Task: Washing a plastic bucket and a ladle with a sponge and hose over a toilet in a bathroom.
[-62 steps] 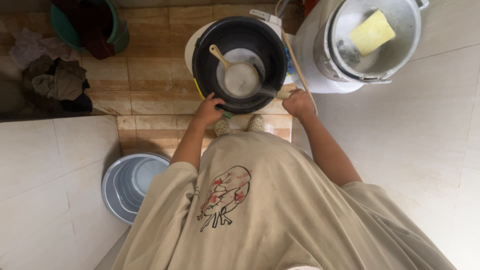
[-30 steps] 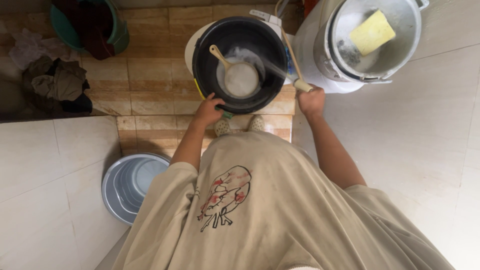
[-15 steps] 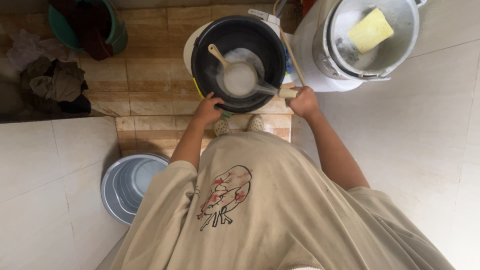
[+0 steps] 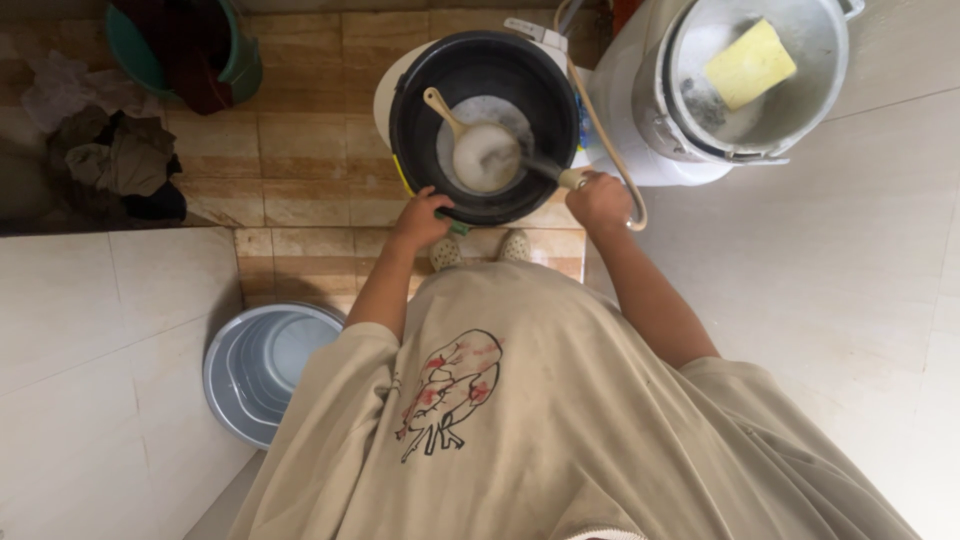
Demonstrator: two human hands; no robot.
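A black basin point(image 4: 484, 68) sits on a white base in front of me, with foamy water and a beige long-handled scoop point(image 4: 480, 150) floating in it. My left hand point(image 4: 421, 218) grips the basin's near rim. My right hand point(image 4: 598, 198) holds the nozzle end of a beige hose point(image 4: 600, 120), which sprays water into the basin. The hose loops from behind the basin round to my hand.
A white tub point(image 4: 790, 120) at the upper right holds suds and a yellow sponge point(image 4: 750, 63). A grey bucket point(image 4: 262, 370) stands low on the left. A green bucket point(image 4: 240, 60) and a heap of clothes point(image 4: 110, 160) lie at the upper left. My feet point(image 4: 480, 248) stand on tan floor tiles.
My right hand swung the hose nozzle out to the right, then back toward the basin's near right rim; the spray now lands lower in the water. My left hand stayed on the rim.
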